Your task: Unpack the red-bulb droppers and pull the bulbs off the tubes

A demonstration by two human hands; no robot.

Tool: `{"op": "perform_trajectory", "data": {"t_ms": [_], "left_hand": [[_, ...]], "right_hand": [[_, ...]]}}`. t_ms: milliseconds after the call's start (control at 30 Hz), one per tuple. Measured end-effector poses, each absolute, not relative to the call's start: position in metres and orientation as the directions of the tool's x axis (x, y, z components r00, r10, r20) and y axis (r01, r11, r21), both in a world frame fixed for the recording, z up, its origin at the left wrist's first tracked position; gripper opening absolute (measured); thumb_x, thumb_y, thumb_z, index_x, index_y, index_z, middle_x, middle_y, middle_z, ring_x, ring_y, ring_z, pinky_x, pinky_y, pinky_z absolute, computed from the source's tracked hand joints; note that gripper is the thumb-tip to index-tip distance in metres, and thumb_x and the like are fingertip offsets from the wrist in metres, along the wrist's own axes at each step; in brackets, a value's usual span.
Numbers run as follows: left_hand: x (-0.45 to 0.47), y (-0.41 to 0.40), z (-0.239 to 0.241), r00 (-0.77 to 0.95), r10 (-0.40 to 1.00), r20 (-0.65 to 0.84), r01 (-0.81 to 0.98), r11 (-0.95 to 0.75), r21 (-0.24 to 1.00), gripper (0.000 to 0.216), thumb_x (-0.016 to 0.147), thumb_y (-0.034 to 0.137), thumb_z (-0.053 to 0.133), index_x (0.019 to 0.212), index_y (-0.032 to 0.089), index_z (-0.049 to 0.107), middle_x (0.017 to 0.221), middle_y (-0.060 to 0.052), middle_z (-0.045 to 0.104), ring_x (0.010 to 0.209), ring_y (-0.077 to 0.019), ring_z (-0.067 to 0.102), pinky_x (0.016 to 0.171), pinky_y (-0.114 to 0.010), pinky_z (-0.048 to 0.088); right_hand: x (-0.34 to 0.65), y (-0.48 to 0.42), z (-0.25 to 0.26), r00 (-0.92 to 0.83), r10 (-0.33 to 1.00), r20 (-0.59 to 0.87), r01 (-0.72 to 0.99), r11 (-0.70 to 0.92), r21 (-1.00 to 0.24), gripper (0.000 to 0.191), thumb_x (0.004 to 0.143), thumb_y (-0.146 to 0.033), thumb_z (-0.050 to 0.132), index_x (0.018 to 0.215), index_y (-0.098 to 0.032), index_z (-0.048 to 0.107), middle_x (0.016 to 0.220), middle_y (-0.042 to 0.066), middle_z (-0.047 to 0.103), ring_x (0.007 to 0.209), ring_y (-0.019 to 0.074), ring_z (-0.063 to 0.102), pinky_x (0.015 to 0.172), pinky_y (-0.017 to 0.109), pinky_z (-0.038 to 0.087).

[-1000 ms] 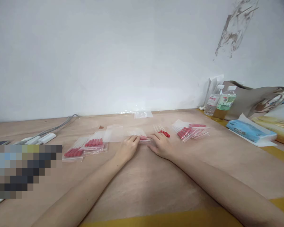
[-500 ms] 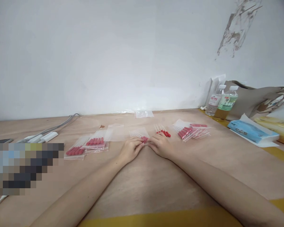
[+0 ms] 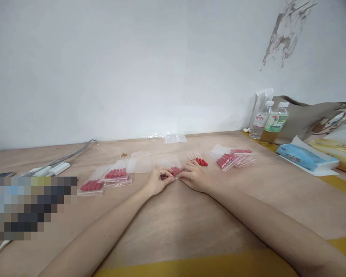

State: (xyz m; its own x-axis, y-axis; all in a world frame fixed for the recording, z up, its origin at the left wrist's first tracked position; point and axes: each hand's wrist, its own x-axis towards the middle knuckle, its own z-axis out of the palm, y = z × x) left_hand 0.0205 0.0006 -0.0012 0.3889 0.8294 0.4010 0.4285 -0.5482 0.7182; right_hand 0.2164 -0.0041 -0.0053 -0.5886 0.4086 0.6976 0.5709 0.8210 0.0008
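Between my hands, a small clear zip bag [image 3: 168, 161] lies on the table with several red-ended white sticks [image 3: 175, 169] inside. My left hand [image 3: 158, 180] pinches the left part of the bag's near edge between thumb and fingers. At the right end of that same edge, my right hand [image 3: 193, 176] is closed on the bag, its fingertips bunched. Loose red-ended sticks [image 3: 202, 161] lie just beyond my right hand. An empty clear bag [image 3: 140, 162] is left of the bag I hold.
Filled bags lie in a left pile [image 3: 116, 173] and a right pile [image 3: 225, 161]. At the far right are two bottles [image 3: 275, 123], a tissue pack [image 3: 308, 157] and a grey handbag [image 3: 302, 119]. White plugs and cables [image 3: 59, 168] sit at the left. Another clear bag [image 3: 175, 139] lies by the wall.
Both hands stay at the bag's near edge. My left fingers have shifted slightly and arched, and more of the red ends shows between my hands. The view has tilted a little.
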Motion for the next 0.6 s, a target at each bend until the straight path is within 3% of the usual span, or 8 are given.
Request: {"op": "perform_trajectory", "data": {"t_ms": [367,600], "left_hand": [[0.023,0.005,-0.004,0.368,0.842,0.395,0.488,-0.536,0.689,0.016,0.073,0.028,0.056,0.073,0.019,0.069,0.102,-0.006,0.063,0.093,-0.0193,0.059,0.082,-0.031,0.046],[0.027,0.000,0.000,0.334,0.852,0.403,0.388,-0.514,0.765,0.016,0.073,0.022,0.052,0.065,0.017,0.065,0.095,-0.006,0.066,0.091,-0.0180,0.060,0.081,-0.031,0.047]], "right_hand": [[0.204,-0.005,-0.005,-0.590,0.497,0.636,0.640,0.768,-0.007,0.012,0.083,-0.021,0.049,0.077,-0.017,0.058,0.081,0.003,0.061,0.078,0.0141,0.049,0.072,0.029,0.029],[0.196,-0.006,-0.007,-0.493,0.594,0.636,0.679,0.720,-0.145,0.003,0.080,-0.020,0.054,0.078,-0.019,0.056,0.080,0.001,0.060,0.079,0.0137,0.052,0.074,0.029,0.028]]}}
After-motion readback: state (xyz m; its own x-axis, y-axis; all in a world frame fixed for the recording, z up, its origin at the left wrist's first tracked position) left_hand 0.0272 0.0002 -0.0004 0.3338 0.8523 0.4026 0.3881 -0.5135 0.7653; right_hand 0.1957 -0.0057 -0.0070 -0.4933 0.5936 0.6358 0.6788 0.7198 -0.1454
